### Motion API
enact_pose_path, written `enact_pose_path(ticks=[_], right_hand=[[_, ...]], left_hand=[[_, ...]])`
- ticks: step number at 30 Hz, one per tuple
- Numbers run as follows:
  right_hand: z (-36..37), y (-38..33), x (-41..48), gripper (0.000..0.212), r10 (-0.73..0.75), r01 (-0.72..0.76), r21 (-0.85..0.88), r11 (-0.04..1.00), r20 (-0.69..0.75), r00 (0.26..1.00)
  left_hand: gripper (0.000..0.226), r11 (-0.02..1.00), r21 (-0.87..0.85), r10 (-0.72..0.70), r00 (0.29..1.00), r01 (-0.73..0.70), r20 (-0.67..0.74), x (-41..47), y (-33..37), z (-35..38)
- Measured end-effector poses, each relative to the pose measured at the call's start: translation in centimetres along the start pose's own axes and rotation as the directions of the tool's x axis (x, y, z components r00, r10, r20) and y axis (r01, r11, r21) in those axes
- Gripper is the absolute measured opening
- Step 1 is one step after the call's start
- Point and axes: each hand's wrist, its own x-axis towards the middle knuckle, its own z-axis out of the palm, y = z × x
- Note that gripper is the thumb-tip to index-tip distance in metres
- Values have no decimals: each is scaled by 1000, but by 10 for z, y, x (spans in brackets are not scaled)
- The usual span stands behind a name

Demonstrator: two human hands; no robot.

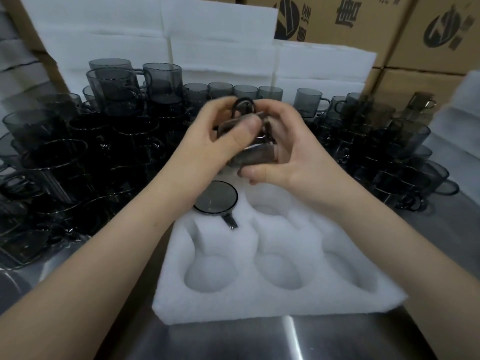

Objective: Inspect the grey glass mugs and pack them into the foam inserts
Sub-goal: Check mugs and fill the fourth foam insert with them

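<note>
Mug (pixel 246 141): grey glass, held in the air between both hands above the far edge of the insert (pixel 259 307). It lies tilted, with the handle loop sticking up past my fingers. The picture is blurred by motion here, so I cannot tell where the rim points.

Left hand (pixel 215 144): curled round the mug's left side, thumb pressed flat across the glass.

Right hand (pixel 288 154): wrapped round the right side, fingers behind the glass and showing through it, thumb tucked under the lower end.

Insert: a white foam block on the table (pixel 285 341), right in front of me, under my forearms. Three round pockets show along the near row.

Packed mug (pixel 215 197): seated in the far-left pocket, rim up, handle pointing toward me down its slot. It sits just below the held mug and does not touch it.

Loose mugs: a dense crowd on the left (pixel 78 157), some stacked two high, and another on the right (pixel 389 144), both flanking the insert. A row of them stands along the back.

Foam stack (pixel 220 55): white slabs piled behind the mugs.

Cartons (pixel 389 24): brown, with black print, behind the foam.
</note>
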Motion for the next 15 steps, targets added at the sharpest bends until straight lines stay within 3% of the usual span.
enact_pose_path(ticks=[5, 15], right_hand=[[-1, -1, -1, 83, 13, -14, 70, 997, 14, 1000], [2, -3, -2, 59, -23, 16, 162, 987, 36, 999]], left_hand=[[44, 998, -8, 57, 994, -56, 92, -3, 3, 4], [33, 998, -36, 57, 989, -52, 140, -10, 7, 2]])
